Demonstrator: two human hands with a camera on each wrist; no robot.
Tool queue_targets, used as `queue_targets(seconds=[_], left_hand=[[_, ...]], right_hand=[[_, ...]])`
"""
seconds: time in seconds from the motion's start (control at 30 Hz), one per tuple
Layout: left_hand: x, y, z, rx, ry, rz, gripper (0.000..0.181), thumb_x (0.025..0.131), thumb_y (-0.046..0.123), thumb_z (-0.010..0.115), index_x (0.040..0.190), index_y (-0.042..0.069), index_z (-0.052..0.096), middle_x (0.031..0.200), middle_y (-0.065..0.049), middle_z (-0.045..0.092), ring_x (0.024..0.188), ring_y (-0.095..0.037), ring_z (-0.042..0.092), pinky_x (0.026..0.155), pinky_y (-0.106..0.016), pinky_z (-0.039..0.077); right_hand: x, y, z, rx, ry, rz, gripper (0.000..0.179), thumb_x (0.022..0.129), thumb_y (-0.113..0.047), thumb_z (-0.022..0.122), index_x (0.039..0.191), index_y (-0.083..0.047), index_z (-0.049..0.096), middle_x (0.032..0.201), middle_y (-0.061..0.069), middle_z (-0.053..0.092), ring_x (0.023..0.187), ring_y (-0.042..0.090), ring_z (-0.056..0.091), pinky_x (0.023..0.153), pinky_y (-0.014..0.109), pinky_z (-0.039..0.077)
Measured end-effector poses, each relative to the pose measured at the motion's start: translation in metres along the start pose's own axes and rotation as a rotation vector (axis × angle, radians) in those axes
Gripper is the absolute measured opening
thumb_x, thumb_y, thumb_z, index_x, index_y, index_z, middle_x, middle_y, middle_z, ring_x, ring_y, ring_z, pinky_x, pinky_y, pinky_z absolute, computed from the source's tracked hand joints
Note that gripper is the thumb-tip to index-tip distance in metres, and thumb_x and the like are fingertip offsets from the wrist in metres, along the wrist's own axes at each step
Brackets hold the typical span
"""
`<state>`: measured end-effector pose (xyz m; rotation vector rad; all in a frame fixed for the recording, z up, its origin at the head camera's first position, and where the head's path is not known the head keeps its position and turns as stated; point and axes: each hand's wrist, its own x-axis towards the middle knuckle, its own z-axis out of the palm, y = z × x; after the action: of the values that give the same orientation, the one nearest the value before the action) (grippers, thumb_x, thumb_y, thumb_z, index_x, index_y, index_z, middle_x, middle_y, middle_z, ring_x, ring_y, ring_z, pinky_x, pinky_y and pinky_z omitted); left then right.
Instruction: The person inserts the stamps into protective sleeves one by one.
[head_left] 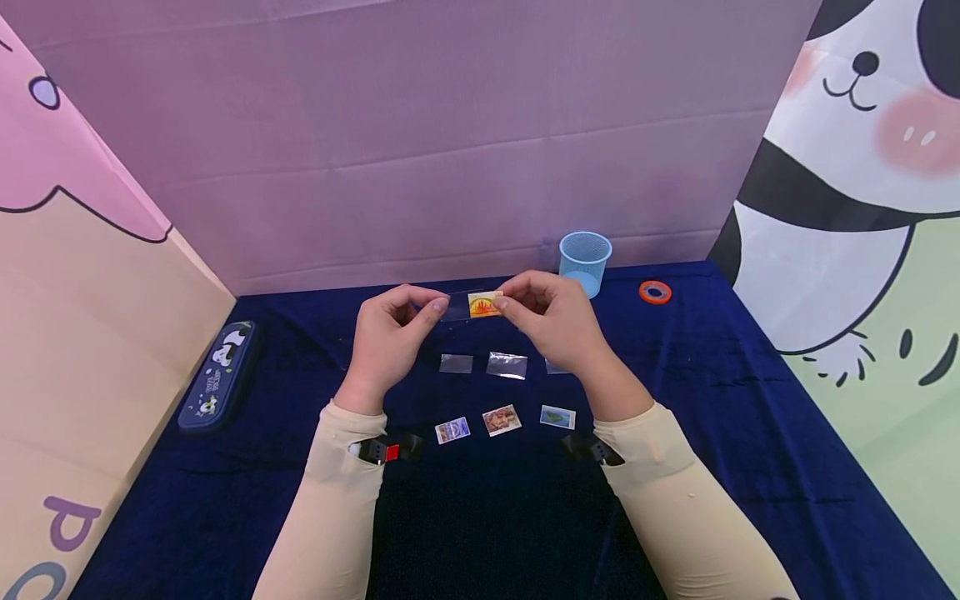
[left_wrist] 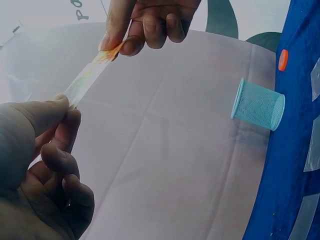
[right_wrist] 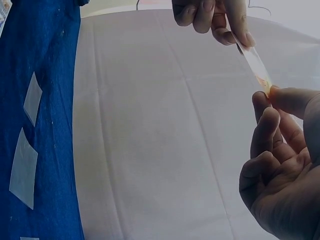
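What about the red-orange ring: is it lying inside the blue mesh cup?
No, the red-orange ring lies on the dark blue cloth, right of the blue mesh cup in the head view.

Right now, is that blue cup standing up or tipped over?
Upright: the head view shows the cup with its rim on top and its base on the dark cloth.

Over the link I saw the case (head_left: 217, 377) left on the table (head_left: 495, 525), the cup (head_left: 585, 262) far and right, the tape (head_left: 644, 292) right of it, three sleeves (head_left: 507, 365) mid-table, three stamps (head_left: 501, 420) nearer.
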<state>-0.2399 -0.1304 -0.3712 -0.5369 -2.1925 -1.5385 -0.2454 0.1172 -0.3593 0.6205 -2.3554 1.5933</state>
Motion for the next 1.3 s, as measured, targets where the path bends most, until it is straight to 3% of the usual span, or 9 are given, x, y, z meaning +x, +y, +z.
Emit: queue_targets(seconds=[0.17, 0.53, 0.77, 0.97, 1.3], left_hand=[[-0.0011, -0.0002, -0.0002, -0.011, 0.007, 0.005, 0.012, 0.099, 0.021, 0.076, 0.106, 0.013, 0.082, 0.078, -0.007, 0.062, 0.061, -0.026, 0.043, 0.055, -0.03, 0.033], [-0.0012, 0.0011, 0.001, 0.001, -0.006, -0.001, 0.013, 0.099, 0.024, 0.076, 0.106, 0.015, 0.082, 0.081, -0.001, 0.065, 0.063, -0.024, 0.045, 0.055, -0.03, 0.035], [-0.0008, 0.0027, 0.0045, -0.01, 0.0, -0.008, 0.012, 0.098, 0.013, 0.076, 0.107, 0.006, 0.081, 0.084, -0.01, 0.068, 0.061, -0.026, 0.043, 0.053, -0.027, 0.032], [-0.0015, 0.0011, 0.0053, -0.016, -0.004, 0.005, 0.013, 0.098, 0.021, 0.077, 0.106, 0.013, 0.082, 0.081, -0.004, 0.067, 0.061, -0.025, 0.044, 0.053, -0.028, 0.033], [-0.0009, 0.0005, 0.0068, -0.022, 0.007, 0.013, 0.012, 0.098, 0.021, 0.077, 0.104, 0.013, 0.083, 0.082, 0.0, 0.069, 0.059, -0.023, 0.044, 0.052, -0.028, 0.034]], right_hand=[[-0.0011, 0.0, -0.0014, 0.011, 0.015, -0.002, 0.013, 0.1, -0.018, 0.074, 0.11, -0.01, 0.076, 0.094, 0.005, 0.073, 0.074, 0.026, 0.056, 0.061, 0.029, 0.049], [-0.0011, 0.0014, -0.0012, 0.016, 0.0, -0.011, 0.008, 0.1, -0.013, 0.072, 0.106, -0.009, 0.076, 0.09, 0.008, 0.072, 0.071, 0.027, 0.054, 0.059, 0.028, 0.047], [-0.0011, 0.0017, 0.0003, 0.006, -0.005, -0.007, 0.009, 0.1, -0.013, 0.072, 0.106, -0.009, 0.077, 0.09, 0.004, 0.072, 0.072, 0.027, 0.055, 0.06, 0.029, 0.048], [-0.0014, -0.0002, 0.001, -0.002, -0.002, -0.001, 0.009, 0.1, -0.014, 0.073, 0.106, -0.009, 0.077, 0.091, 0.004, 0.072, 0.073, 0.027, 0.056, 0.06, 0.03, 0.048], [-0.0008, 0.0006, 0.0017, 0.004, -0.006, -0.02, 0.009, 0.099, -0.014, 0.074, 0.105, -0.009, 0.079, 0.09, 0.003, 0.073, 0.071, 0.026, 0.057, 0.059, 0.029, 0.048]])
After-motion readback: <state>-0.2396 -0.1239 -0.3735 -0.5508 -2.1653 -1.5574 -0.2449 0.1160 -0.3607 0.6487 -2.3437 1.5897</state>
